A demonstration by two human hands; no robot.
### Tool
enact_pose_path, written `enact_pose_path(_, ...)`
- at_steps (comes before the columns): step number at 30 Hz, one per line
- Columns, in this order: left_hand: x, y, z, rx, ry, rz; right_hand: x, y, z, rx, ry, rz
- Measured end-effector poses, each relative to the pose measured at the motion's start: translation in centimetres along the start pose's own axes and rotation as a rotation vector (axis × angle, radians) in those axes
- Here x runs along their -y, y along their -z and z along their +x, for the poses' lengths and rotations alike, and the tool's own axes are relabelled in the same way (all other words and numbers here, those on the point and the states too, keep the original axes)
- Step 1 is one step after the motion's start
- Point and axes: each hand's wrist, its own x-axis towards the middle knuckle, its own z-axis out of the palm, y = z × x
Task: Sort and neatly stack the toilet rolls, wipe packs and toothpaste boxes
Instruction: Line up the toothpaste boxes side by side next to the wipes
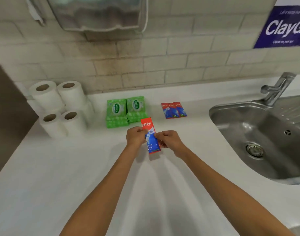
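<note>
Both hands grasp one toothpaste box point(150, 132) over the white worktop point(77, 167), centre.

L hand point(135, 136) pinches the box's left edge, R hand point(168, 140) its right edge; fingers curled on both. Box lies lengthwise, red end away from the person, just in front of the green wipe packs point(116, 109); contact w/ worktop cannot be told. Wipe packs: two stacks side by side nr the tiled wall. Toilet rolls point(45, 96): grouped at far left, rear pair higher than front pair. Row of three boxes point(173, 109) lies right of the wipes, btwn them and the steel sink point(213, 113) w/ tap point(278, 87).
</note>
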Motion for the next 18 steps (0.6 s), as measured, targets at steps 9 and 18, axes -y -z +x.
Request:
enact_pose_path(9, -2.2, -9.6, 1.6, 0.068, 0.021, -0.061, -0.9, 9.9, 4.9, -0.129, -0.039, -0.013)
enact_pose_path(18, -2.4, -12.6, 5.5, 0.067, -0.011, -0.02, -0.6, 15.7, 12.5, -0.301, -0.056, -0.189)
